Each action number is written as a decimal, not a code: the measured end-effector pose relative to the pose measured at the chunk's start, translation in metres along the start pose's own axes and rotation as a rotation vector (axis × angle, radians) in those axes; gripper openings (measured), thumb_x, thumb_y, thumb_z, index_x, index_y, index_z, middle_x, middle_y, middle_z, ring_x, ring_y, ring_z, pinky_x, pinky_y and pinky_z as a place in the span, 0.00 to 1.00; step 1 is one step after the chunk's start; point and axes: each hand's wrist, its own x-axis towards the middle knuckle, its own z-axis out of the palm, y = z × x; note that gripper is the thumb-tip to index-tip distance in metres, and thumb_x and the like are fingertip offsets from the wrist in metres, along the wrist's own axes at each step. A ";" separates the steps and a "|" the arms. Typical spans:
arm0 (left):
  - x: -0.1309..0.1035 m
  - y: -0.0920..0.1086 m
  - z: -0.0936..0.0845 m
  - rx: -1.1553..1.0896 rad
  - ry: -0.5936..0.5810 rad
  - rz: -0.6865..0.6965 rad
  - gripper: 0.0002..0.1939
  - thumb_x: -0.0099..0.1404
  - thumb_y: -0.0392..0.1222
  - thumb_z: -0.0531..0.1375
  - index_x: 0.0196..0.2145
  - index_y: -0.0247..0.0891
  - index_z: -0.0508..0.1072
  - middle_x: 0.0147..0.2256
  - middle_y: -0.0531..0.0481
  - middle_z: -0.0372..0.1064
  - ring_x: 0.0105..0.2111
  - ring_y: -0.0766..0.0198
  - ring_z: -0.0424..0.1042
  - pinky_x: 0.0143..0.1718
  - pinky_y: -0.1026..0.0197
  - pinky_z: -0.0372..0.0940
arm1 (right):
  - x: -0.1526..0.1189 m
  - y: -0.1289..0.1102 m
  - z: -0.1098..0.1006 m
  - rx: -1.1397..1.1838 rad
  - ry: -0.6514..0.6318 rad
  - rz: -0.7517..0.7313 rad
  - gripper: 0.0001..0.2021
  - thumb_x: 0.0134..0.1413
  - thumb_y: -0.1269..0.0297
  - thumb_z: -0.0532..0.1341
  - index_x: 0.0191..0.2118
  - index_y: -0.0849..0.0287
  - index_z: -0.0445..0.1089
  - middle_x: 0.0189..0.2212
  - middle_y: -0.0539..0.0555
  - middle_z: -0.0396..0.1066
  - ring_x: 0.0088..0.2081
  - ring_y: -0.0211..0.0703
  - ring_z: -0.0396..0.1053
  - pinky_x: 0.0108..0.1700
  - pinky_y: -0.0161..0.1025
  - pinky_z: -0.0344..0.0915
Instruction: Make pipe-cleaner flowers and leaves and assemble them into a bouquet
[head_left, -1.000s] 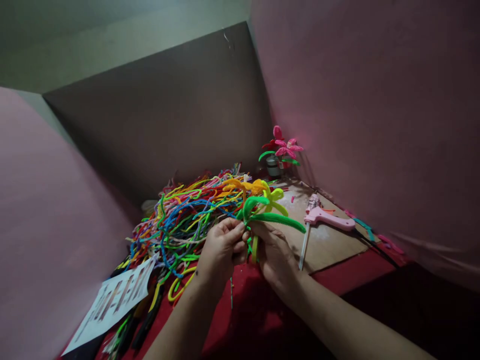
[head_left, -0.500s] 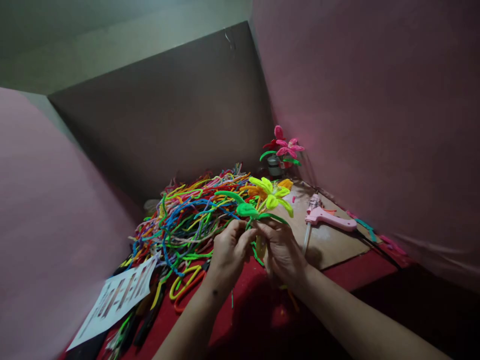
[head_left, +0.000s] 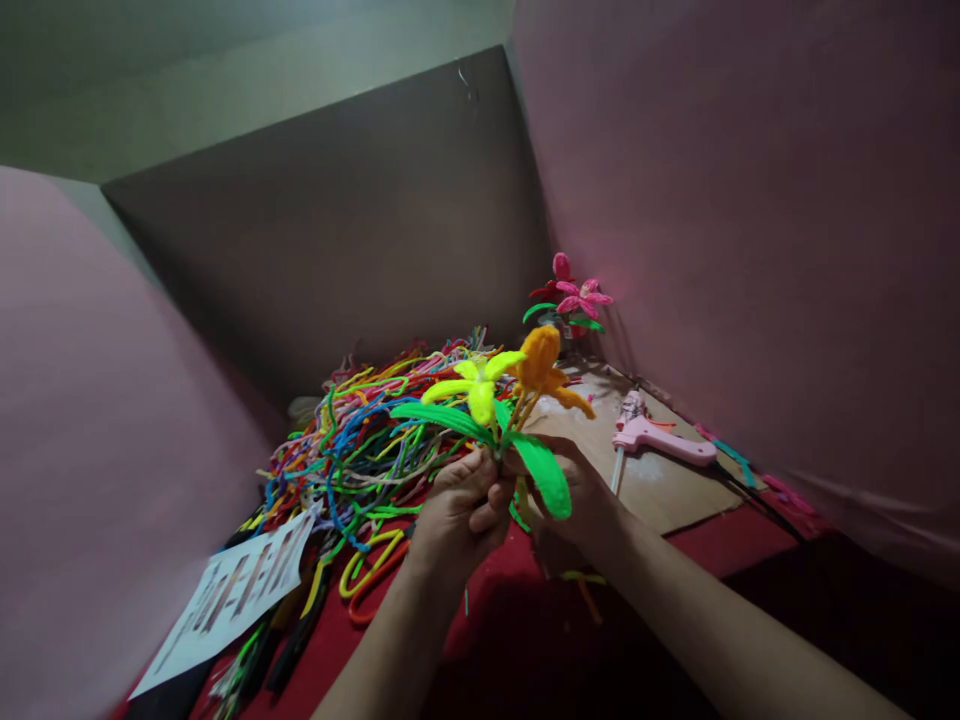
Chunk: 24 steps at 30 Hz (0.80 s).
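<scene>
Between my two hands stands a pipe-cleaner flower (head_left: 480, 388), upright, with a yellow bloom, an orange bloom (head_left: 538, 358) and long green leaves (head_left: 546, 475). My left hand (head_left: 461, 510) pinches its stem just under the leaves, fingers closed. On the other side my right hand (head_left: 574, 490) is closed at the same stem; a green leaf hides part of its fingers. Behind my hands lies a big heap of coloured pipe cleaners (head_left: 375, 440). To the right, a pink glue gun (head_left: 660, 440) rests on a brown board (head_left: 675, 500).
At the back stands a pink pipe-cleaner flower (head_left: 585, 298) near the wall. Scissors with yellow and orange handles (head_left: 371, 575), pliers (head_left: 300, 630) and a printed sheet (head_left: 229, 600) lie at the left on the red tabletop (head_left: 495, 640). A dark cord runs from the glue gun.
The flower has turned in my hands: the yellow bloom has swung left, the orange bloom now shows at the right, and a leaf hangs over my right hand.
</scene>
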 end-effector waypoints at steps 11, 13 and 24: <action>0.002 0.008 0.011 0.742 0.366 0.422 0.11 0.56 0.42 0.59 0.20 0.35 0.64 0.18 0.56 0.59 0.19 0.73 0.59 0.21 0.70 0.56 | 0.001 -0.019 0.013 -0.129 0.100 -0.112 0.08 0.42 0.63 0.61 0.20 0.59 0.67 0.17 0.47 0.61 0.20 0.33 0.55 0.23 0.33 0.56; 0.002 0.009 0.011 0.731 0.390 0.427 0.11 0.56 0.42 0.59 0.21 0.36 0.63 0.16 0.58 0.55 0.17 0.74 0.54 0.18 0.70 0.52 | 0.004 -0.021 0.013 -0.165 0.081 -0.085 0.07 0.43 0.63 0.60 0.21 0.60 0.67 0.16 0.46 0.59 0.19 0.33 0.53 0.21 0.32 0.53; 0.012 0.015 -0.011 0.024 -0.062 0.144 0.10 0.57 0.42 0.60 0.25 0.34 0.64 0.15 0.60 0.53 0.11 0.80 0.41 0.12 0.73 0.44 | 0.043 -0.005 -0.003 -0.021 -0.268 0.001 0.05 0.38 0.68 0.64 0.28 0.59 0.73 0.22 0.49 0.70 0.22 0.38 0.65 0.30 0.38 0.63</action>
